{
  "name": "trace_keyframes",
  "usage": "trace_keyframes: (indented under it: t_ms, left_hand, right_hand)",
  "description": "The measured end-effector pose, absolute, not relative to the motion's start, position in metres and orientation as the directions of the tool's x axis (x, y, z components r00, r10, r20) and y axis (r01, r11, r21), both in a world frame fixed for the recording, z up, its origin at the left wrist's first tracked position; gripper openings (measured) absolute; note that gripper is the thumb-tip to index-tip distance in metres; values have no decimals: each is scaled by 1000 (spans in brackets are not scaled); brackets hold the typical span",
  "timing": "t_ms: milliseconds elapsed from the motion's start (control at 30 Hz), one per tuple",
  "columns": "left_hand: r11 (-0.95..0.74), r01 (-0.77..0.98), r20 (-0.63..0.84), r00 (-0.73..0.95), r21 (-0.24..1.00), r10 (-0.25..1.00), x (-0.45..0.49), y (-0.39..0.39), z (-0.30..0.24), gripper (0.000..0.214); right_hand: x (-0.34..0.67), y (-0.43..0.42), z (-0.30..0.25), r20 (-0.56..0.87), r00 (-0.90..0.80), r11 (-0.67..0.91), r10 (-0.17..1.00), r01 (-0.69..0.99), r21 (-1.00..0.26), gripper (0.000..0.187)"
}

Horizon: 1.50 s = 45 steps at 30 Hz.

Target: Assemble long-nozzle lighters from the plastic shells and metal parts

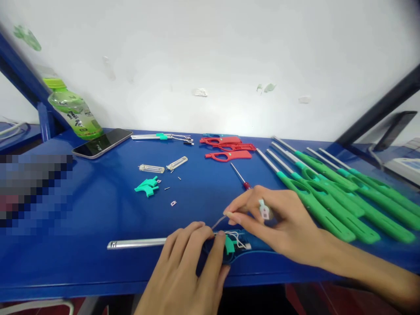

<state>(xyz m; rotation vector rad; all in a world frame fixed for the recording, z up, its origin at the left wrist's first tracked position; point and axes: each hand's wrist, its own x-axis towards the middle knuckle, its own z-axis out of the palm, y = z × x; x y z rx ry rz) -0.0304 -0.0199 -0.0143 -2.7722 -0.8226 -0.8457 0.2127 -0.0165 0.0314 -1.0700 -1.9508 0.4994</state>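
Observation:
An opened long-nosed lighter [229, 249] lies along the blue table's front edge, with its metal tube [138, 243] pointing left and its teal trigger and white wires showing. My left hand [190, 267] presses down on its blue body, fingers curled over it. My right hand [272, 223] pinches a thin wire or tube above the body; a small clear part sits between its fingers. A red-handled screwdriver [241, 178] lies just behind my right hand.
Several green lighters [328, 192] lie in a row at right. Red handle shells [226, 148] sit at the back. Teal triggers [147, 187], clear gas tanks [151, 168] and tiny parts lie mid-left. A phone [101, 143] and a green bottle [74, 109] are back left.

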Motion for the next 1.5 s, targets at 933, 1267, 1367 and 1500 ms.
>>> trace_keyframes:
  t_ms: [933, 1267, 1367, 1500]
  left_hand:
    - [-853, 517, 592, 667, 69, 452, -36, -14, -13, 44]
    - [-847, 509, 537, 676, 156, 505, -46, -1, -10, 34]
    - [-842, 513, 521, 679, 166, 517, -44, -1, -13, 34]
    - [-846, 508, 540, 673, 161, 506, -40, -2, -11, 34]
  right_hand:
    - [226, -25, 14, 552, -492, 735, 673, 526, -427, 23]
    - [225, -24, 19, 608, -412, 731, 679, 453, -510, 29]
    - [225, -25, 20, 614, -410, 736, 675, 435, -519, 30]
    - [224, -24, 20, 602, -404, 724, 689, 429, -541, 31]
